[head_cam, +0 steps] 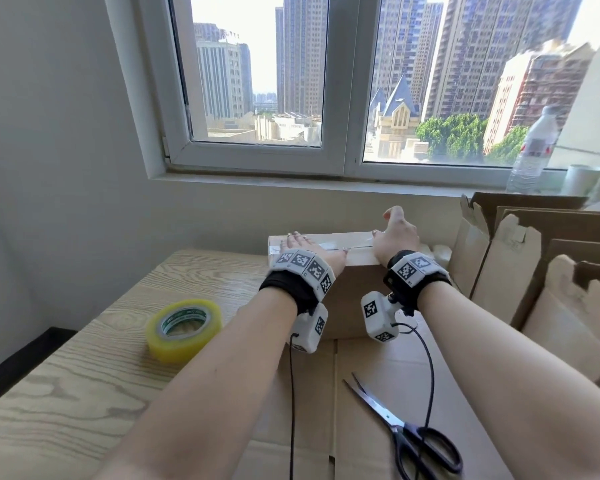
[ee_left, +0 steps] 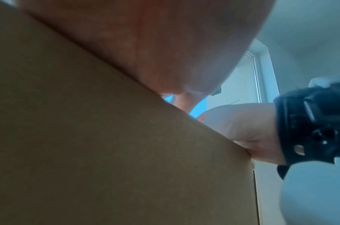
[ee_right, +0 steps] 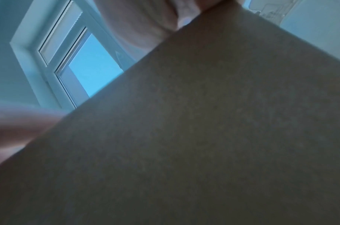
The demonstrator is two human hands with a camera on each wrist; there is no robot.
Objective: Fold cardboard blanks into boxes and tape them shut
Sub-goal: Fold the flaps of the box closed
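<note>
A folded cardboard box [head_cam: 357,299] stands at the back of the table, with a strip of clear tape [head_cam: 347,247] along its top seam. My left hand [head_cam: 300,245] lies flat on the left part of the top, fingers straight over the tape. On the right part of the top my right hand [head_cam: 394,233] presses down with its thumb lifted. Both wrist views look up along the box's side [ee_left: 107,152] [ee_right: 203,137], with the left palm [ee_left: 145,45] and the right palm [ee_right: 145,22] on its upper edge. Neither hand holds anything.
A yellow tape roll [head_cam: 184,329] sits on the wooden table [head_cam: 84,375] at the left. Black-handled scissors [head_cam: 406,431] lie on a flat cardboard blank [head_cam: 361,382] in front of the box. More blanks [head_cam: 534,265] lean at the right. A water bottle [head_cam: 534,150] stands on the windowsill.
</note>
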